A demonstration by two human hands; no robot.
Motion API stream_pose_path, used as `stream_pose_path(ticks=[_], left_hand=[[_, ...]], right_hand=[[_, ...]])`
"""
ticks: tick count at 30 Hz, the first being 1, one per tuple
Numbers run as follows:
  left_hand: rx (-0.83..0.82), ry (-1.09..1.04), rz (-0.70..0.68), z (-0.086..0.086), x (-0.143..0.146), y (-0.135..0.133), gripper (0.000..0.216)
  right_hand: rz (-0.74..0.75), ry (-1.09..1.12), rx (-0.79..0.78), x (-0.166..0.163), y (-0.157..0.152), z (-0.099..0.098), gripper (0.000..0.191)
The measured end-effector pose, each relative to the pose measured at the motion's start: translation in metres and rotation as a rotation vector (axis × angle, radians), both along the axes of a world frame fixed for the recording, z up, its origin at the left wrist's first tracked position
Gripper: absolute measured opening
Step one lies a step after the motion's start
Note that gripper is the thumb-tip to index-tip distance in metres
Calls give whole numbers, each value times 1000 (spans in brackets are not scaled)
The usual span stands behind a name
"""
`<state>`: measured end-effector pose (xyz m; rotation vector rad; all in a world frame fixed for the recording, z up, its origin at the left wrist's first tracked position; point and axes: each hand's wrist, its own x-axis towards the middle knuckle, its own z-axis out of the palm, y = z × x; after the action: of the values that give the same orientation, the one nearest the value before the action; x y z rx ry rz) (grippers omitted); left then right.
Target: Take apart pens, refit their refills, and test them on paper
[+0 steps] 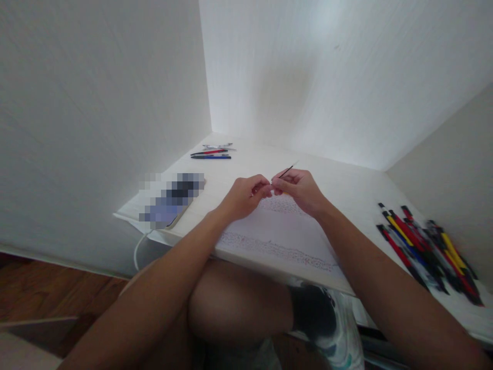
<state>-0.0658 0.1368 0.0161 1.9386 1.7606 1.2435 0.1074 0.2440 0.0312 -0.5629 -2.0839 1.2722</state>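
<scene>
Both hands meet above a sheet of paper (277,234) covered in scribbled lines on a white desk (346,190). My right hand (300,190) is closed in a pinch round a thin dark pen refill (285,171) that sticks out up and to the right. My left hand (246,195) is closed too, its fingertips touching the right hand's fingertips at the refill's lower end. What the left fingers pinch is too small to make out.
A pile of several red, yellow, blue and black pens (427,252) lies at the desk's right. A few pens (211,152) lie at the far left corner. A blurred phone (171,201) with a white cable (138,249) sits at the left edge. White walls enclose the desk.
</scene>
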Motion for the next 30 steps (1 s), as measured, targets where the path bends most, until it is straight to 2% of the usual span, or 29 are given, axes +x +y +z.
stream_pose_path(ticks=[3,6,13,17,20,23,26,30], left_hand=[[-5,36,-19,0,1,-1,21],[14,65,-17,-1,-1,0,22],[34,64,44,-5,-2,4,24],[4,123,42,-9,-3,5,30],[5,190,40,-12,-4,8,35],[14,224,62,-15,-5,11,36],[-1,220,74,-16,-5,12,35],[-43,238,71,-17,-5,13,34]], right_hand=[[68,-90,65,-2,-3,0,20],[66,-126,101,-3,-3,0,20],[-55,-82,-7,0,4,9,22],[-92,-56,-5,17,-1,21,18],[-71,-129,44,41,-24,25,16],[-97,-159,81,75,-60,17,14],[-239,-181,82,106,-93,-2,16],[-384,-193,57,127,-114,-27,23]])
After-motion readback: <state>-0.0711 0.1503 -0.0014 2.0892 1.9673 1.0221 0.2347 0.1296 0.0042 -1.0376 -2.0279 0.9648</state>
